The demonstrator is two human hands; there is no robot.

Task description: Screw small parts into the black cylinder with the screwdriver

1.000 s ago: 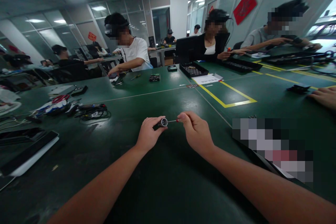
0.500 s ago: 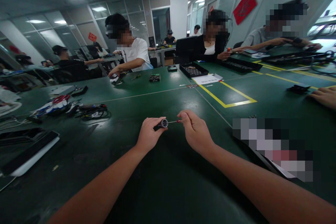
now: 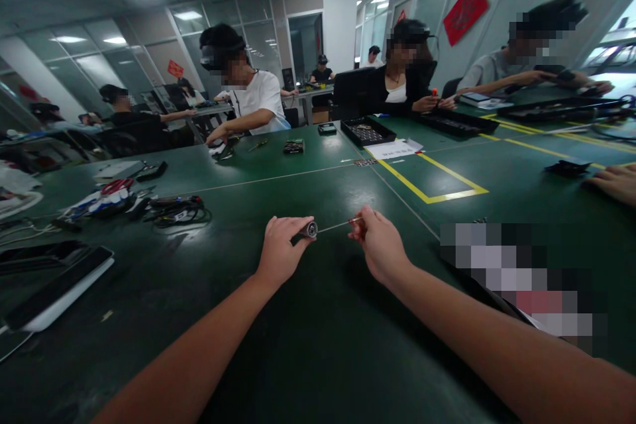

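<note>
Small grey metal cylinder [image 3: 309, 230] is gripped by left hand [image 3: 281, 253], just above dark green counter [image 3: 318, 344]. Thin red-handled screwdriver [image 3: 342, 224] is pinched in right hand [image 3: 380, 245], w/ tip at cylinder's end.

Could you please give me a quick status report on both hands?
Left hand grips small metal cylinder. Right hand pinches thin screwdriver, tip at cylinder's end. Green table beneath.

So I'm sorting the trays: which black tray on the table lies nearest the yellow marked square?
The small black tray beside the white paper, just beyond the square's far corner. The long tray lies farther right.
</note>
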